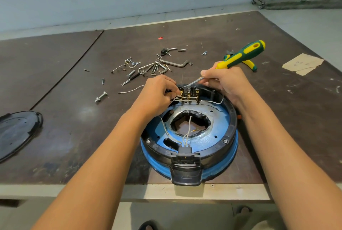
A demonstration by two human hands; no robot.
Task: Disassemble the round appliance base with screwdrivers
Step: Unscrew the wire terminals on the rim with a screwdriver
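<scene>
Base: the round appliance base (218, 170) lies opened up on the table (74, 118), near the 6 o'clock edge, with its blue inside and black ring showing.
Done: a black cover plate (16, 131) is off and lies well apart at 9 o'clock. Loose screws (133, 62) and hex keys (157, 68) are scattered beyond the base at 11 o'clock.
Step in hand: the terminal block (189, 93) at 12 o'clock on the base is being worked on, apparently to free its wiring.
Right hand: the right hand (224, 80) has its fingers curled round the green-and-yellow screwdriver (240, 56) where handle meets shaft. The tip is set on the leftmost terminal.
Left hand: the left hand (159, 91) has its fingertips pinched together at that same terminal, probably on a white wire (177, 99), though the fingers hide the contact.
Left to do: white leads remain attached across the terminals and run down to the power socket (186, 157) at 6 o'clock. Two ring screws (225, 141) at about 4 and 8 o'clock look seated, so the black ring has yet to come off.
Progress: roughly midway, by my reading.
Spare tool: what look like pliers (249, 64) with matching grips lie at 1 o'clock.
</scene>
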